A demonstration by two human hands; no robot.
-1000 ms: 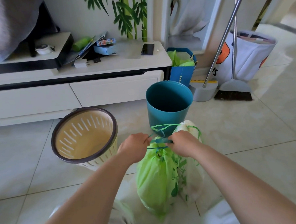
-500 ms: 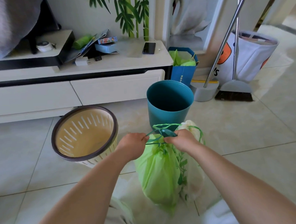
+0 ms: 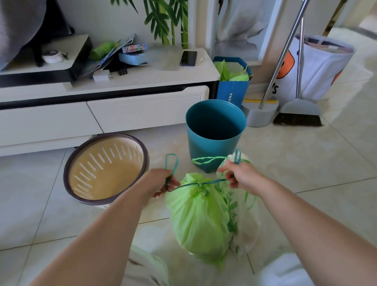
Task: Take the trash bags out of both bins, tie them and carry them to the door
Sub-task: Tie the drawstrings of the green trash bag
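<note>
Left hand, right hand each pinch string, stretched toward 9 and 3 o'clock over green bag. Pull too hard: string may snap, bag may rip.

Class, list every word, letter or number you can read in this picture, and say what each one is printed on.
"S": black letter on the white bag, the rest hidden by the metal handle.
On the blue paper bag: a column of pale characters, too small to read.
On the small box on the cabinet: print blurred.
</note>
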